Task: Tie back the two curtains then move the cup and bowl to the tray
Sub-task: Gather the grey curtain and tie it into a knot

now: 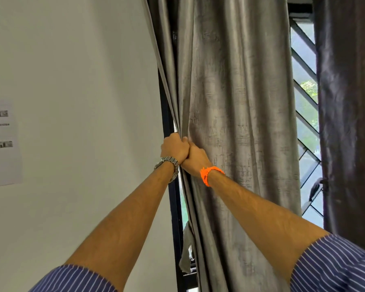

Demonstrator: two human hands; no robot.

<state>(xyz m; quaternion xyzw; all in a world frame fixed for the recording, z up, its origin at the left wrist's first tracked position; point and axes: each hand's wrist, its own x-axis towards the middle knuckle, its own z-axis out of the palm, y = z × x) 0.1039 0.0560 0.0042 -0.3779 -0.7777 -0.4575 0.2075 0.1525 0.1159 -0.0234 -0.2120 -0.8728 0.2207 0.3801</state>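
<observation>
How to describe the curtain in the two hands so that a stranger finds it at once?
Find the window with the diagonal grille. The grey curtain hangs on its left, beside the white wall. It is paler than the dark curtain at right, and the left hand and right hand grip its edge.

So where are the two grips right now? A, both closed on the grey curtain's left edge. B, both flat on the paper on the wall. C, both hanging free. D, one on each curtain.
A: the left grip and right grip are curled side by side on the grey curtain at its left edge, beside the dark window frame.
</observation>
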